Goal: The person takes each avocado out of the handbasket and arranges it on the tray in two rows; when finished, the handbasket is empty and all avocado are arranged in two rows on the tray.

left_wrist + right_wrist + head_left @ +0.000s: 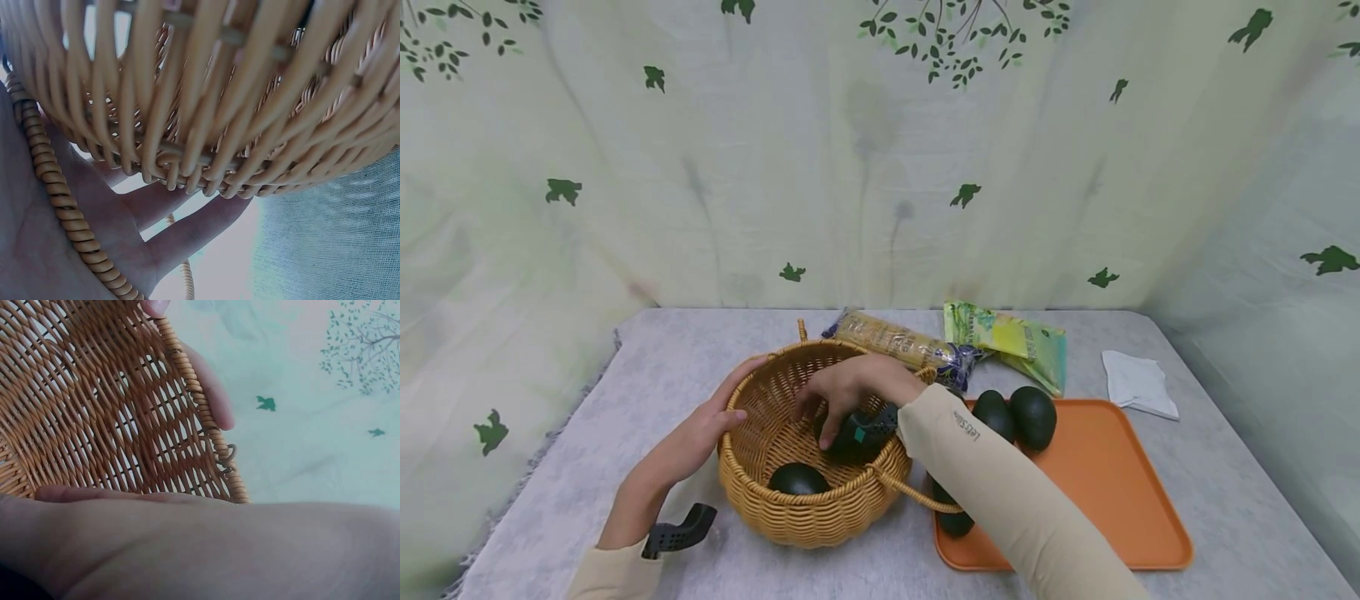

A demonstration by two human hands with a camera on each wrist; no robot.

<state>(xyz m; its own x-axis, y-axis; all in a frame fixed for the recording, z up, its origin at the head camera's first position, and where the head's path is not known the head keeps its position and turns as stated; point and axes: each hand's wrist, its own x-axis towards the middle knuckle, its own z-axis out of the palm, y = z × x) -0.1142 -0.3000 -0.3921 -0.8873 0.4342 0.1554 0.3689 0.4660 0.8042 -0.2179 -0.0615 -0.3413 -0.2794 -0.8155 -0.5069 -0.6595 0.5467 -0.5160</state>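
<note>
Wicker basket [812, 525] throughout, tray [1105, 475] head view only

Pale, green-tinted fabric sheeting [850, 192] hangs lightly creased behind the worktop [1225, 500] and along both its sides, printed with leafy branches [958, 33] near the top and scattered dark-green birds [966, 195]. A mottled light-grey tablecloth [647, 358] covers the surface, its left edge ending in a ragged fringe [561, 425]. The light is soft and diffuse.
</note>
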